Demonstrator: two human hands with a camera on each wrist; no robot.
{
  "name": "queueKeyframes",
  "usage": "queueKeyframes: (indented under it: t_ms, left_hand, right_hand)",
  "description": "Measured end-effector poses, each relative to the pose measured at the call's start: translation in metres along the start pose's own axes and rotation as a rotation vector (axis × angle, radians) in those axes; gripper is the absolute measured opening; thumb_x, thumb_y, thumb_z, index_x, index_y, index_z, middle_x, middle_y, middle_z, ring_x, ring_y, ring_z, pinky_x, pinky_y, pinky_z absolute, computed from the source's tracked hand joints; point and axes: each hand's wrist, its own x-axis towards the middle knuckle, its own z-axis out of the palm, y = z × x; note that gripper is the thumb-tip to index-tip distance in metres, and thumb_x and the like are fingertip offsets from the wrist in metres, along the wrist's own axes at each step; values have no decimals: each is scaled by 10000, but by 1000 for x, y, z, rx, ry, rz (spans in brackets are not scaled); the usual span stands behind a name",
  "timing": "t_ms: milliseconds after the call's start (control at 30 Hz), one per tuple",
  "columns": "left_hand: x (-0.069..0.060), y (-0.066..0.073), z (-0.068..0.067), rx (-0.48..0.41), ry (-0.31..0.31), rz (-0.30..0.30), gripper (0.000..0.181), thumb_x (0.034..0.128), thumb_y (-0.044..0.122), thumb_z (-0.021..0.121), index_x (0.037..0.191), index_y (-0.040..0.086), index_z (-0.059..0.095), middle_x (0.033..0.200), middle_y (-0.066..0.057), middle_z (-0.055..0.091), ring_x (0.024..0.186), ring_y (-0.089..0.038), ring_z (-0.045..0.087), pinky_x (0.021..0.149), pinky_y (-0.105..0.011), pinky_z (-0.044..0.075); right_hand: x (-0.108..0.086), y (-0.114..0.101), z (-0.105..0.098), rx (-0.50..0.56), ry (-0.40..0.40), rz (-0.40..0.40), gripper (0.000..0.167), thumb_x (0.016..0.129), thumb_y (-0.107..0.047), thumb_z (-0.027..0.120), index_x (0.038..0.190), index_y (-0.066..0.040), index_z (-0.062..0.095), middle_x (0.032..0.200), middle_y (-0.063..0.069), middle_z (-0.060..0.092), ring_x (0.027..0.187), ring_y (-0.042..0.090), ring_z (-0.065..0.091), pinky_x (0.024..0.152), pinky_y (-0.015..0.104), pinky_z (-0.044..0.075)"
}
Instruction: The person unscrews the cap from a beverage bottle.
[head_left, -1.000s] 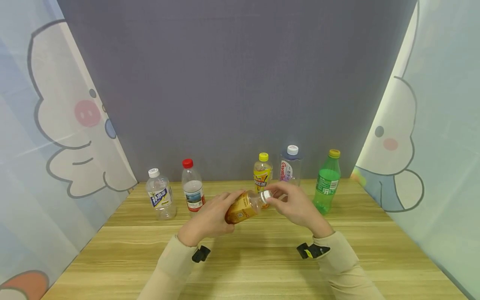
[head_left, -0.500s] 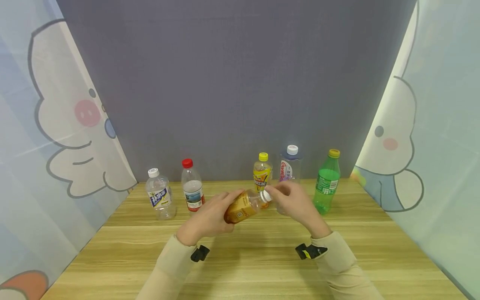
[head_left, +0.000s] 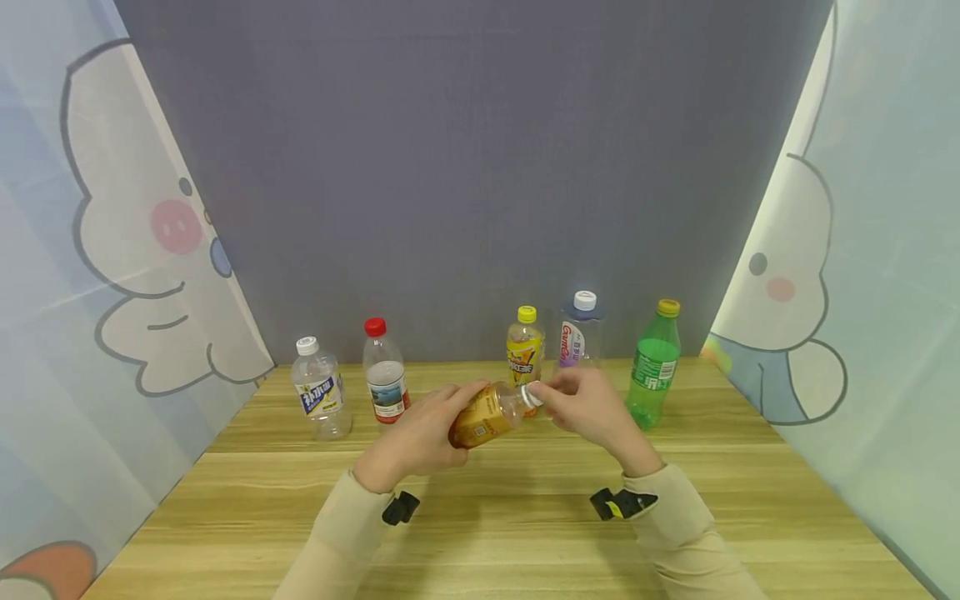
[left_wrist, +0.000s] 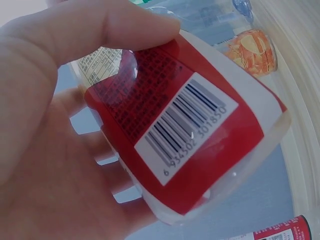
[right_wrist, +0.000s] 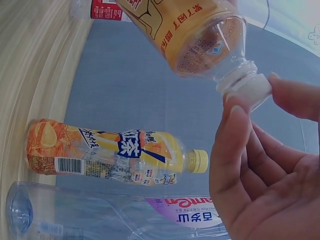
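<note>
My left hand [head_left: 427,429] grips a clear plastic bottle [head_left: 482,417] with an orange-yellow label, tilted with its neck up to the right. In the left wrist view the thumb lies over the bottle's [left_wrist: 195,135] red barcode side. Between thumb and fingers my right hand [head_left: 592,408] pinches the white bottle cap [right_wrist: 252,90] at the neck. The cap sits at the bottle's mouth; whether it is loose I cannot tell. Just behind the hands stand a yellow-capped tea bottle [head_left: 525,350] and a white-capped clear water bottle [head_left: 573,337].
At the left stand a white-capped clear bottle [head_left: 321,392] and a red-capped bottle [head_left: 386,379]. A green bottle [head_left: 654,367] with a yellow cap stands at the right. A grey panel [head_left: 480,183] rises behind the wooden table [head_left: 510,533], and printed curtains [head_left: 847,250] hang on both sides.
The right hand's fingers shift around the white cap, turning over it and back, with the hand staying at the neck. The left hand and its bottle hold almost still.
</note>
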Motion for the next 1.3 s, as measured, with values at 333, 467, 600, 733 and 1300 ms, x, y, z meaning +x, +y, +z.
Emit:
queueKeyframes:
  t_ms: [333,467,600,733,1300]
  left_hand:
    - [0,0,0,5,-1,-4,959,741,132,871,1562,230,383,1290,-103,579,1066,-269,567,877,-473,497]
    - [0,0,0,2,-2,-6,959,741,126,868,1563,227,384,1299,-109,577,1078,-278,566,888,-484,496]
    - [0,0,0,12,-2,-8,962,741,135,867,1565,237,379,1298,-100,576,1077,-267,565,888,-473,496]
    - [0,0,0,21,3,-3,973,737,140,869,1567,247,372,1288,-94,578,1070,-259,564,875,-467,493]
    - [0,-2,1,17,-3,4,969,746,140,873,1569,246,371,1260,-89,579,1040,-242,560,860,-445,493]
  right_hand:
    - [-2,1,-3,-8,-52,-51,292,947,-268,729,1056,0,687,826,67,686,682,270,638,585,341,549]
    - [-2,1,-4,-12,-66,-72,283,942,-252,734,1075,-8,680,874,87,693,700,281,644,598,350,558]
    - [-2,1,-5,-15,-79,-100,252,937,-216,738,1090,-24,682,909,95,692,744,250,641,611,351,569]
    - [-3,0,-6,-6,-95,-122,243,928,-172,741,1123,-38,683,929,81,683,819,273,650,629,358,576]
    - [-3,-1,-6,-13,-103,-111,336,936,-242,743,1199,-43,678,1031,101,686,841,224,661,659,379,581]
